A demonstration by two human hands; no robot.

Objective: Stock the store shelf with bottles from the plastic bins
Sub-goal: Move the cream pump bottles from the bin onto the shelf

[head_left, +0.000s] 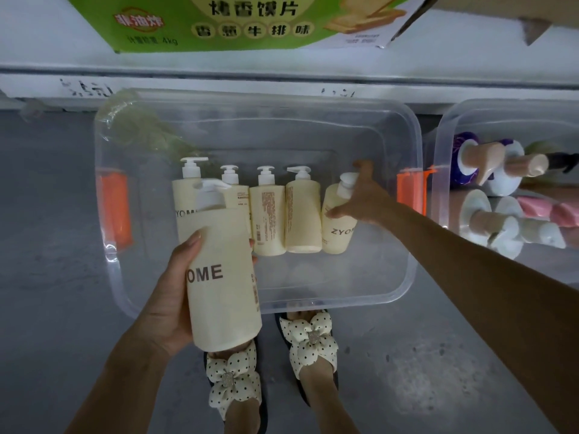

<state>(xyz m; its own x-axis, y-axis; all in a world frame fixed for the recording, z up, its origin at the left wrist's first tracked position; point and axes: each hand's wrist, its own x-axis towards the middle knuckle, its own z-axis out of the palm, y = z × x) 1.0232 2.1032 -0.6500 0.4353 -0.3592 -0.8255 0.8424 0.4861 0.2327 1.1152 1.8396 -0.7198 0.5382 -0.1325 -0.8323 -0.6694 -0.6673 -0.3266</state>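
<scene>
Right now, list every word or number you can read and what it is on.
"OME", first letters hidden: held bottle in the left hand.
"ZYOM", rest hidden: leftmost bottle in the bin, and rightmost bottle by the right hand.
"烤香馍片", "香葱牛排味", "非油炸", "4kg": green carton.
Too small or blurred: back labels of the middle bottles, carton's small print, marks on the shelf edge.
</scene>
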